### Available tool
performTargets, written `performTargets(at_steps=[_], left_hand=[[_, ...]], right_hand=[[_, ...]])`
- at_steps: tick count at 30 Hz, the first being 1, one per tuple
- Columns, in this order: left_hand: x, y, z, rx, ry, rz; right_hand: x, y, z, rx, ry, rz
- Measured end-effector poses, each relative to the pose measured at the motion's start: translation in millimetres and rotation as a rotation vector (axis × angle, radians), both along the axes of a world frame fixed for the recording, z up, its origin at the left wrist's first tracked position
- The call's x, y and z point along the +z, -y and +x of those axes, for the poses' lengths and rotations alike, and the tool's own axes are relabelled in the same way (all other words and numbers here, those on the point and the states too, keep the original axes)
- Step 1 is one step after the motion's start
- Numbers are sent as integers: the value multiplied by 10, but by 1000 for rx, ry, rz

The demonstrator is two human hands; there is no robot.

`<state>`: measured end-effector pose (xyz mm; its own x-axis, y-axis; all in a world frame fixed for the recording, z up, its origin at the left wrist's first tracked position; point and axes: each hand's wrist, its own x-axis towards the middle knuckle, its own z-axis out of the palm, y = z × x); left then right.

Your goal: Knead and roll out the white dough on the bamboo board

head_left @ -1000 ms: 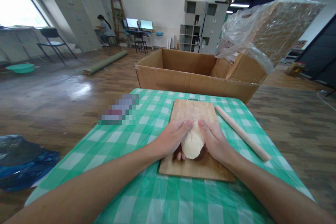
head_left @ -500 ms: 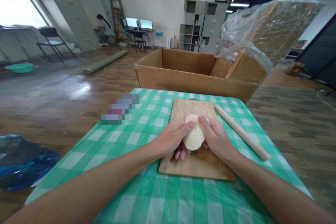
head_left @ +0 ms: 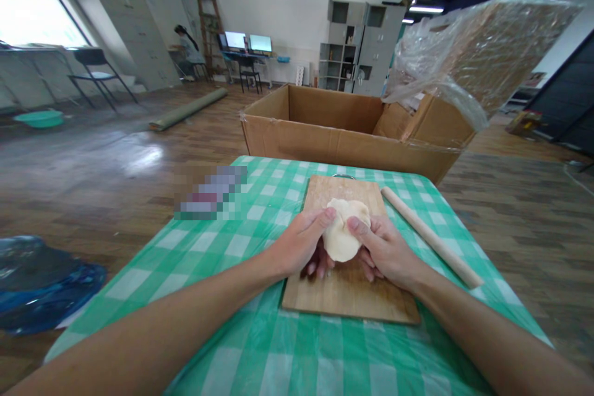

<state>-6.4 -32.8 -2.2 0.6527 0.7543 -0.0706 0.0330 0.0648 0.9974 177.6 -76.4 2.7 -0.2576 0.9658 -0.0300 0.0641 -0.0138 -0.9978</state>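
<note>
A pale lump of dough (head_left: 342,232) sits between both my hands above a wooden cutting board (head_left: 346,294). My left hand (head_left: 304,241) cups its left side with the thumb on top and the fingers curled underneath. My right hand (head_left: 385,249) grips its right side the same way, thumb pressed onto the dough. The dough is flattened and spread at its far end. The board lies on a table with a green and white checked cloth (head_left: 260,346).
A wooden rolling pin (head_left: 429,236) lies on the cloth right of the board. A large open cardboard box (head_left: 343,127) with crumpled plastic film (head_left: 477,52) stands behind the table. A blue bag (head_left: 37,281) lies on the floor at left. A person sits at a far desk.
The dough has been turned and pressed from an upright roll into a flatter, wider piece, shifted slightly away from me. Both hands stay wrapped round it.
</note>
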Motion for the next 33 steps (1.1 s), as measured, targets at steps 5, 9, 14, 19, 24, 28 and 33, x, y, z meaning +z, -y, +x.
performTargets(at_steps=[5,9,14,19,24,28,33], left_hand=[[41,1,-8,70,-24,127],[21,-38,-15,109,-25,131],[-20,-97,-40,-11,21,41],[-12,-55,-31,-14,11,75],[5,-20,-5,-26,53,21],[8,-4,9,-66,79,-30],[29,77,37,39,18,96]], right_hand=[[-34,-7,57,5,-11,-58],[-6,-8,82,-18,16,1],[-9,-9,95,34,1,2],[-69,-31,98,-26,2,-6],[-58,-32,112,-123,137,97],[-55,-10,88,-107,131,137],[-76,6,-14,-73,53,75]])
